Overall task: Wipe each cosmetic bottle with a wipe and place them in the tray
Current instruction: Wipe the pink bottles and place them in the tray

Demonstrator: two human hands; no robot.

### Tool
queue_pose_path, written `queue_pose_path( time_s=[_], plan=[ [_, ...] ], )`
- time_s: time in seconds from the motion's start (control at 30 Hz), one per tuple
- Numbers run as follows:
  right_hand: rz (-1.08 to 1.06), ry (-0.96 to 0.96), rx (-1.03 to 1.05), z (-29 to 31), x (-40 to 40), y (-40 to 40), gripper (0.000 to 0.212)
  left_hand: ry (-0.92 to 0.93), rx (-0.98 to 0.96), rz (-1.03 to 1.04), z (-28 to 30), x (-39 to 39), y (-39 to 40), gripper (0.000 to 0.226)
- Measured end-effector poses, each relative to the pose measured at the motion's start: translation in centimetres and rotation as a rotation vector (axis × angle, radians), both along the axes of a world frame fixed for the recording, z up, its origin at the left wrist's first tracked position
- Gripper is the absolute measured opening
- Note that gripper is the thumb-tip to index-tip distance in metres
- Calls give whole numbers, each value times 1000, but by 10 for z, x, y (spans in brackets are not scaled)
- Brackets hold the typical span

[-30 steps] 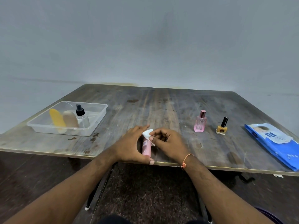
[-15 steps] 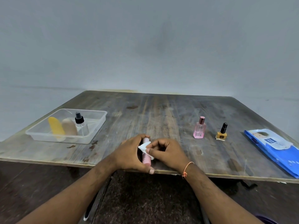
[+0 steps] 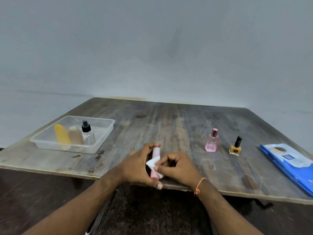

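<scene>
1. the left hand [image 3: 137, 165] curls round a slim pink tube [image 3: 155, 152], fingertips at its top end and thumb near its lower end, holding it upright just above the near edge of the table [image 3: 169, 126].
2. the right hand [image 3: 177, 167] pinches a small folded white wipe [image 3: 152, 163] between thumb and forefinger and presses it against the middle of the pink tube; the other fingers are curled in.
3. an orange thread band [image 3: 199, 184] sits on the right wrist.
4. to the right, well apart from the hands, a pink perfume bottle [image 3: 211, 141] with a rosy cap stands upright on the table, and just beside it a yellow nail polish bottle [image 3: 235, 147] with a black cap.
5. further right, at the table's edge, lies a blue pack of wipes [image 3: 291, 165].
6. on the left of the table sits a clear plastic tray [image 3: 103, 138]; inside it lie a yellow tube [image 3: 61, 135] and a beige tube [image 3: 75, 137] side by side, with a clear spray bottle [image 3: 88, 134] with a black nozzle just beside them.
</scene>
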State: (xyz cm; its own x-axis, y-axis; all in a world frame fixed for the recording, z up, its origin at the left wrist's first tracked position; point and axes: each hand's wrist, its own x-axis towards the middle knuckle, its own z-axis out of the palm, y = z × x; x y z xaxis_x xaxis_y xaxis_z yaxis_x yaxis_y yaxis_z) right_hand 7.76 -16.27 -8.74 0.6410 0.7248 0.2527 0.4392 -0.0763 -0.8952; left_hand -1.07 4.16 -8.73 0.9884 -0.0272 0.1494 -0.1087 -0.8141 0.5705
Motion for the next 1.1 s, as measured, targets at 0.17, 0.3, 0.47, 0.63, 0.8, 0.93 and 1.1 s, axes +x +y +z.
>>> queue_pose_path(
  time_s=[0.17,0.3,0.47,0.63,0.8,0.93,1.1],
  plan=[
    [39,25,-52,6,-1,1,6,46,-8,-13,0,4,4,141],
    [33,24,-58,8,-2,2,6,50,-29,-20,4,4,3,138],
    [7,20,-47,5,-1,3,5,31,-4,-10,6,3,1,135],
    [-188,1,39,0,5,11,4,-20,30,-18,9,3,0,116],
    [-123,-10,0,3,3,7,5,-47,-6,20,5,2,0,124],
    [87,18,-84,11,-4,-1,8,-55,-106,39,1,1,3,134],
    [52,48,-51,13,-4,0,8,-44,-141,70,-1,0,7,136]
  ],
)
